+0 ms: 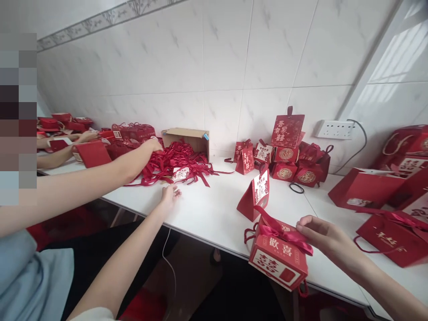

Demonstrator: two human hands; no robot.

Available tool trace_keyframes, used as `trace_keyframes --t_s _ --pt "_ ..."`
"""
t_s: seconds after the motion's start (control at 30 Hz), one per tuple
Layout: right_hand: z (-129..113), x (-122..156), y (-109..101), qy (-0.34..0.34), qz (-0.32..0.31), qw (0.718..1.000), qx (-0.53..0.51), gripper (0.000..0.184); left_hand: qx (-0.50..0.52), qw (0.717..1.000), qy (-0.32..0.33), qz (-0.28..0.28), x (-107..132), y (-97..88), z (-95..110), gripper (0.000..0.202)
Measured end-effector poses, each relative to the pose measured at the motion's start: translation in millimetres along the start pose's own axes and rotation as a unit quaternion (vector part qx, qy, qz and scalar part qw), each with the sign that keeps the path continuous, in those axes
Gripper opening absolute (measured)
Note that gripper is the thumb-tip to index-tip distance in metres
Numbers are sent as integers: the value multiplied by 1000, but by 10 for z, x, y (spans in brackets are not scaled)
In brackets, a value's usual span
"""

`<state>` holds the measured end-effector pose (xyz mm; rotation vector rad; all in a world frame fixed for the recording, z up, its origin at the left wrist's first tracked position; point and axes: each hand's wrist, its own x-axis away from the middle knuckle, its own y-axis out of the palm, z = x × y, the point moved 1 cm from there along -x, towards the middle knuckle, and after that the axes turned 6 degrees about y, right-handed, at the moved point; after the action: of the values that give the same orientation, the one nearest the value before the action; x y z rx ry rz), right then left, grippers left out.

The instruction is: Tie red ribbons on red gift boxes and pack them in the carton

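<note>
The right hand [326, 238] is at 4 o'clock in the pic, fingers pinched together on the shiny red bow [284, 232] on top of a small red gift box [279, 261]. That box sits at the front edge of the white table [214, 209], w/ part of it hanging past the edge. The left hand [169, 196] is at 9 o'clock from the box, well apart from it, resting on the table w/ fingers loosely curled and nothing in it. Just past it, at 12 o'clock, lies a big pile of red ribbons [177, 162], spilling out of a brown cardboard box [187, 138] by the wall. Another person's hand [152, 145] reaches into that pile from the left. Btwn the two hands stands a folded red card box [256, 194], like a little tent. At 1 o'clock from the gift box is a stack of done red boxes [290, 156] by the wall. Red paper bags [384, 209] lie at 3 o'clock.
</note>
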<state>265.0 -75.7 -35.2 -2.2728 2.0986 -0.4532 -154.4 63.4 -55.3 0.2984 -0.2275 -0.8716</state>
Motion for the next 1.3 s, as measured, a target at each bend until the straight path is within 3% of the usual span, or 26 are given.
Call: trace_keyframes --t_s 0.1,0.17,0.23,0.3,0.37,0.43,0.5,0.63,0.77,0.93,1.03,1.1,1.17,1.3 --pt "6 -11 16 2 12 1000 -12 42 -42 999 1 -17 59 57 -29 22" --pt "-28 4 37 4 30 999 -9 46 -68 997 27 -40 262 113 -86 23" --pt "-86 43 55 10 34 999 -5 50 -92 989 48 -103 582 165 -166 29" --pt "-151 95 63 18 10 1000 0 53 -112 969 44 -218 967 207 -238 25" --pt "-202 139 68 28 -27 999 22 52 -141 920 47 -362 1342 253 -270 15" --pt "-217 157 72 42 -45 996 58 49 -181 837 97 -506 1644 330 -264 19" --pt "-195 149 72 50 -41 995 74 47 -182 787 95 -582 1838 446 -263 29" --pt "-129 104 34 35 23 997 71 43 -148 785 28 -601 1961 749 -315 44" --pt "-141 130 -46 46 83 992 85 47 -186 792 45 -580 1927 927 -347 38" --pt "-230 335 -57 125 -32 986 109 53 -242 758 68 -602 1959 879 -290 38" --pt "-277 398 -51 112 -46 986 116 45 -274 735 95 -613 1992 824 -270 35" --pt "-304 379 -68 91 -20 990 103 40 -284 718 155 -617 2002 800 -269 33" --pt "-333 323 -96 65 3 994 87 34 -267 688 266 -620 2011 786 -260 32" --pt "-364 142 -121 -2 2 996 85 27 -203 583 477 -626 2072 790 -209 27"
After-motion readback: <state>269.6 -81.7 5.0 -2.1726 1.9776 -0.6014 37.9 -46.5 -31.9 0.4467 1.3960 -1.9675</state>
